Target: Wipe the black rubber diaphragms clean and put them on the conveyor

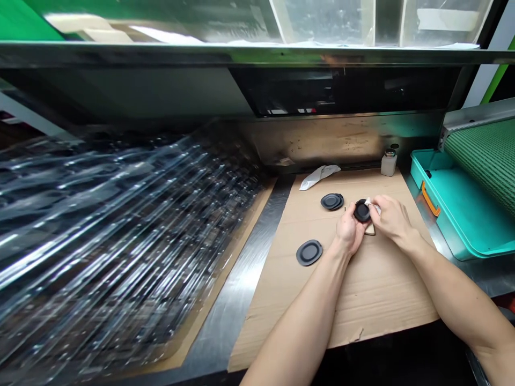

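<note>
A black disc (362,210) is held up just above the cardboard (374,289), toward its right side. The left hand (349,231) grips it from below and along its near edge, fingers closed around it. The right hand (388,214) pinches a small white cloth (377,209) against the disc's upper right rim. With the cloth on the rim, work on this disc looks under way rather than complete; how much of its surface has been covered cannot be told.

Partly hidden under the hands lies a beige piece (370,230). To the left, well apart from each other, rest an overlapping pile (332,201) of black discs and, nearer the person, another black disc (309,252). Neither is being handled, and nothing visible marks which discs are done and which are left.

Farther back lie a crumpled white wrapper (319,177) and, near the far right corner, a bottle (388,162). Beyond the cardboard, a teal bin (466,209) stands at the right, with only a small dark item visible in it. Blurred clear trays (120,257) fill the left side; their contents are unreadable.
</note>
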`<state>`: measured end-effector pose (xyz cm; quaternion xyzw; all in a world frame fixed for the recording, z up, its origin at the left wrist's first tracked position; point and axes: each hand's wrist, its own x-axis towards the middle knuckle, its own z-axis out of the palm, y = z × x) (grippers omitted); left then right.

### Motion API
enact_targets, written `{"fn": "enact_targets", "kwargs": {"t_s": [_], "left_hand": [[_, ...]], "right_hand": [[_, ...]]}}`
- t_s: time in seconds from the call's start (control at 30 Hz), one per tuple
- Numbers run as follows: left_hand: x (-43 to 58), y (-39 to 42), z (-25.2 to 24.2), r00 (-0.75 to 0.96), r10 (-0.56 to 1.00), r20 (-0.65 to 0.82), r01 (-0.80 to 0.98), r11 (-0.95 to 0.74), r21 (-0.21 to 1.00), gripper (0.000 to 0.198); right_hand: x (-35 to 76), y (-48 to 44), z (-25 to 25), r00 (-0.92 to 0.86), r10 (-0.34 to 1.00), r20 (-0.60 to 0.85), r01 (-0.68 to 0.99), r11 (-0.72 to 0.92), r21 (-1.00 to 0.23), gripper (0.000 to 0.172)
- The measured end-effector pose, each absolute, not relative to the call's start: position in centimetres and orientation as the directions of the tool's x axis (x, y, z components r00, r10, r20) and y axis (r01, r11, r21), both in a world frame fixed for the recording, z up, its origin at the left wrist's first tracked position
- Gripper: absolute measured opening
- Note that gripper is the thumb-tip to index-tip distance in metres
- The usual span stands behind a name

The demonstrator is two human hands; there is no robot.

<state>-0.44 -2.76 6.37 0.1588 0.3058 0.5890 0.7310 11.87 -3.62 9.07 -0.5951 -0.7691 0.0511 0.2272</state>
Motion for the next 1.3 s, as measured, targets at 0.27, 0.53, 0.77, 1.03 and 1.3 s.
{"fn": "enact_targets", "kwargs": {"t_s": [0.27, 0.53, 0.77, 1.03, 1.3], "left_hand": [[-0.4, -2.8, 6.0, 0.105, 0.955, -0.278, -0.760, 0.257, 0.596, 0.039], [0.0, -3.2, 5.7, 0.139, 0.958, -0.252, -0.697, 0.276, 0.662, 0.031], [-1.9, -2.3, 6.3, 0.103, 0.962, -0.253, -0.691, 0.252, 0.678, 0.045], [-3.7, -1.5, 7.2, 0.017, 0.966, -0.259, -0.761, 0.180, 0.624, 0.042], [-4.3, -1.1, 7.1, -0.045, 0.968, -0.246, -0.775, 0.122, 0.621, 0.039]], "right_hand": [[11.8, -3.6, 8.8, -0.230, 0.943, 0.242, 0.888, 0.304, -0.344, 0.018], [11.8, -3.2, 8.5, -0.170, 0.923, 0.345, 0.905, 0.285, -0.315, 0.025], [14.6, -2.7, 9.7, 0.058, 0.996, 0.069, 0.991, -0.049, -0.126, 0.029], [11.1, -4.9, 8.3, -0.327, 0.927, 0.185, 0.916, 0.360, -0.179, 0.040], [10.9, -2.9, 6.0, -0.168, 0.968, 0.188, 0.949, 0.210, -0.234, 0.033]]}}
